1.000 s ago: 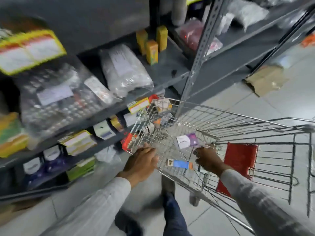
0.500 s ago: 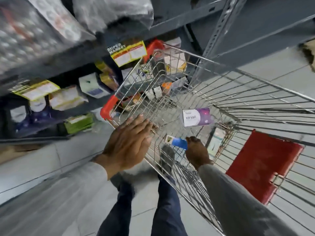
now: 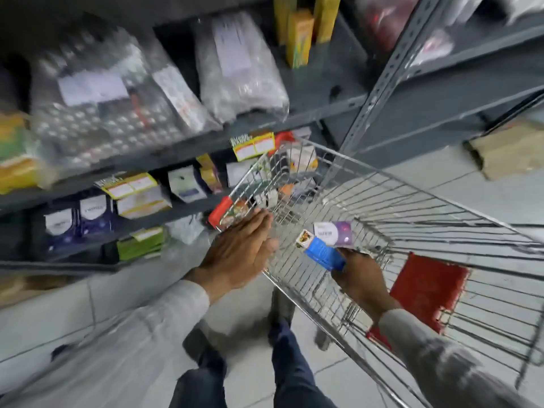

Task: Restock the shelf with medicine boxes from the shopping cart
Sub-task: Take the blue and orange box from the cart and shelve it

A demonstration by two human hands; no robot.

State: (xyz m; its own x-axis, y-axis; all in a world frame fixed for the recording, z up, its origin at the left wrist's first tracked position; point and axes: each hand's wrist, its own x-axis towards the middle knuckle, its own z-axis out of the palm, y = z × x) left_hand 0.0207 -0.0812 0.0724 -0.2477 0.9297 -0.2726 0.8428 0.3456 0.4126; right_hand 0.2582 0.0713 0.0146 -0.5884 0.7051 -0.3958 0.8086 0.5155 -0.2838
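Observation:
A wire shopping cart (image 3: pixel 418 201) stands against the grey shelf (image 3: pixel 182 151). My right hand (image 3: pixel 360 278) is inside the cart, shut on a blue medicine box (image 3: pixel 322 254) with a white end, lifted off the cart floor. A white and purple medicine box (image 3: pixel 334 232) lies in the cart just behind it. More small boxes (image 3: pixel 300 163) sit at the cart's far end. My left hand (image 3: pixel 238 251) is flat with fingers together against the cart's near rim, holding nothing.
The shelf holds plastic-wrapped packs (image 3: pixel 238 66), yellow boxes (image 3: pixel 298 36) and rows of small boxes (image 3: pixel 138 195) on the lower level. A red flap (image 3: pixel 426 290) hangs at the cart's seat end. A cardboard piece (image 3: pixel 509 148) lies on the tiled floor at right.
My right hand has closed on the blue box and raised it from the cart floor. My left hand slid from gripping the rim to lying flat against it. The view tilted upward.

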